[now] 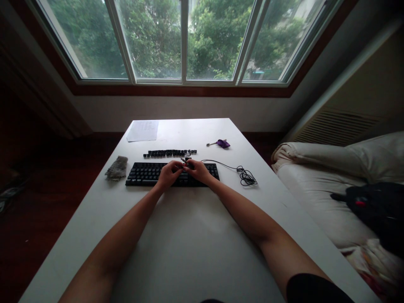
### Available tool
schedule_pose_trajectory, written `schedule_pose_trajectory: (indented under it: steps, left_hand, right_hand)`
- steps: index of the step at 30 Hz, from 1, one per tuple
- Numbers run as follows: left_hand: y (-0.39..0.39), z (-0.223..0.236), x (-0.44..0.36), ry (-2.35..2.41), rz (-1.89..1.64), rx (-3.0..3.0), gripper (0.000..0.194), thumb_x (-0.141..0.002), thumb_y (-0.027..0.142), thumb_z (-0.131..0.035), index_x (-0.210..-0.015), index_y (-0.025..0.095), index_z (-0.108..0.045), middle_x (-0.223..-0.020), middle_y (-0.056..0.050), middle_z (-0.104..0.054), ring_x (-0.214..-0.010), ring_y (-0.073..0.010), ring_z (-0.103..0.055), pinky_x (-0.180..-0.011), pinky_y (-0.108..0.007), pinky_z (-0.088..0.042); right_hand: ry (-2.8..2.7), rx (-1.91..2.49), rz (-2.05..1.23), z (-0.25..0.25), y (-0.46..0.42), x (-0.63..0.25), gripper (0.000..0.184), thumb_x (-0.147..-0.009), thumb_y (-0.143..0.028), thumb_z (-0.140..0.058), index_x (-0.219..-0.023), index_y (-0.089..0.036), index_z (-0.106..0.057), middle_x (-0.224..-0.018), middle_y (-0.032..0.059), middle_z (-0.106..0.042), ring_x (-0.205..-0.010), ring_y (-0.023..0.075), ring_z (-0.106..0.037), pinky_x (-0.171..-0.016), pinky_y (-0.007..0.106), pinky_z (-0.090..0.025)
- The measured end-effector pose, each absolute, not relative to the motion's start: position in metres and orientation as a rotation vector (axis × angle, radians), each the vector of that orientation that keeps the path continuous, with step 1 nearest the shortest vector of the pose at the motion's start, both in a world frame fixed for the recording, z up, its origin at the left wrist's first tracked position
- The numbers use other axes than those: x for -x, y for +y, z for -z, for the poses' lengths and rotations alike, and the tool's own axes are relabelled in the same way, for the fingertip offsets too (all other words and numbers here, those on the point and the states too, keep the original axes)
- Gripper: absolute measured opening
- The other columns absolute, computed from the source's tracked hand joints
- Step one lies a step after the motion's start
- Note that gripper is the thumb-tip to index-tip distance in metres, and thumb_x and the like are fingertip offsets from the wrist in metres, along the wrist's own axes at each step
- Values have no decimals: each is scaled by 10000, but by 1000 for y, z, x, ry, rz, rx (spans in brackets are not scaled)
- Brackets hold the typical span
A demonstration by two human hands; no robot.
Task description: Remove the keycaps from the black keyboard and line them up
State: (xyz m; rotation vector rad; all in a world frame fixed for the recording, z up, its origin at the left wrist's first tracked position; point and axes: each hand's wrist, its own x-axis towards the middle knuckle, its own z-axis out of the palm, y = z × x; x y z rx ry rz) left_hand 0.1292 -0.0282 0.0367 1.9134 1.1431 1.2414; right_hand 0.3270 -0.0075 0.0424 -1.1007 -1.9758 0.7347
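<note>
A black keyboard (145, 171) lies crosswise on the white table, with keycaps on the part that shows. Over its middle, my left hand (169, 173) and my right hand (197, 171) meet with fingers bent together. Between the fingertips is a small tool (184, 163) with red on it and a thin dark tip; its kind is too small to tell. My right hand grips it. Whatever my left fingertips pinch there cannot be made out. Just behind the keyboard, loose black keycaps (167, 152) stand in rows. My hands cover part of the keys.
A grey cloth (116, 168) lies left of the keyboard. The coiled black cable (248, 176) is on the right. Farther back are a small brush (212, 144) by a purple item (223, 144) and a paper sheet (143, 131). A sofa (315, 181) stands right of the table (189, 235).
</note>
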Motion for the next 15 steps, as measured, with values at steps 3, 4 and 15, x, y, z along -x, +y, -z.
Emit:
schedule_pose_trajectory:
  steps: [3, 4, 15]
  left_hand:
    - [-28, -37, -129, 1156, -1233, -1935, 202, -856, 242, -657, -1054, 213, -676, -984, -30, -720, -775, -149, -671, -748, -284, -540]
    - [-29, -38, -129, 1163, -1231, -1944, 214, -859, 239, -653, -1070, 215, -672, -990, -30, -719, -777, -149, -668, -752, -285, -538]
    - [-42, -39, -137, 1207, -1048, -2441, 202, -877, 173, -602, -1046, 247, -683, -1034, -52, -677, -985, -223, -623, -901, -381, -490]
  right_hand:
    - [-1989, 1092, -726, -43, -6, -327, 243, -830, -418, -632, -912, -192, -664, -758, -12, -639, -670, 139, -526, -641, 243, -381]
    - [-1987, 1088, -726, -44, -5, -328, 247, -831, -422, -629, -911, -191, -663, -756, -12, -637, -670, 138, -526, -641, 244, -381]
    - [-1994, 1577, -540, -49, 62, -375, 244, -861, -413, -629, -911, -189, -712, -783, 27, -681, -693, 155, -558, -650, 256, -378]
